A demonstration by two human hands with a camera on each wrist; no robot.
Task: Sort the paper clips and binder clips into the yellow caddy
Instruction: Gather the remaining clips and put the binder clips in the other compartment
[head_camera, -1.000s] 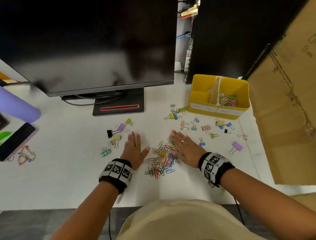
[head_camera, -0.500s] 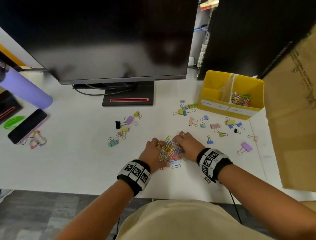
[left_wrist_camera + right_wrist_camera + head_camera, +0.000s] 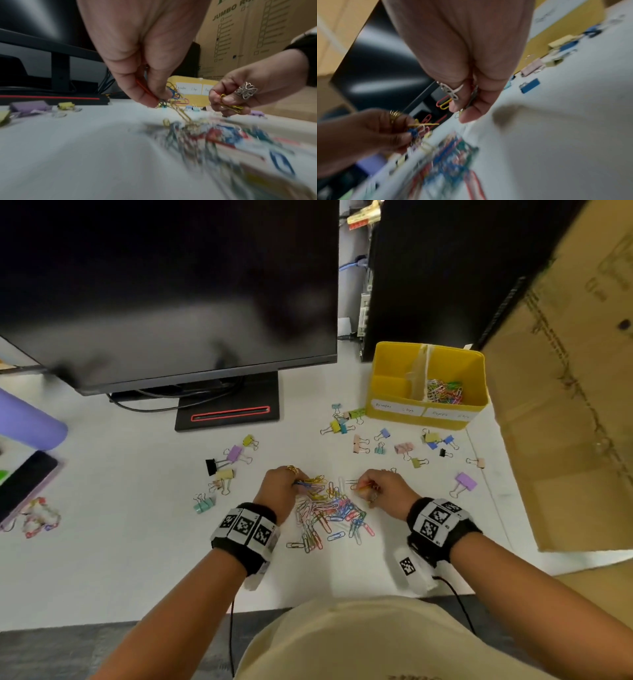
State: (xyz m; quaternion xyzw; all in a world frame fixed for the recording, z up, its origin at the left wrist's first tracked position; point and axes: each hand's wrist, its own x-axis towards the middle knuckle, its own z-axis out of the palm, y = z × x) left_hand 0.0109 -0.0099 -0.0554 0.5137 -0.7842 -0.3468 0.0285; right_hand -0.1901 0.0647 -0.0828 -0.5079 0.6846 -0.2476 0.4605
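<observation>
Coloured paper clips [image 3: 329, 515] lie heaped on the white tabletop [image 3: 120, 542]. Pastel binder clips [image 3: 404, 447] lie scattered beyond them. The yellow caddy [image 3: 387, 392] stands upright, some paper clips in its right compartment.

White desk [image 3: 113, 542] is carrying a monitor stand [image 3: 227, 412], yellow caddy [image 3: 394, 405], cardboard box [image 3: 565, 440], loose paper clips [image 3: 329, 515], scattered binder clips [image 3: 404, 447], a phone [image 3: 24, 484] and purple cylinder [image 3: 27, 422] at left.

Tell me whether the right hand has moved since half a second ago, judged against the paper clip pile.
Yes. The right hand has pulled rightward off the paper clip pile, away from the left hand, pinching a few clips.
</observation>
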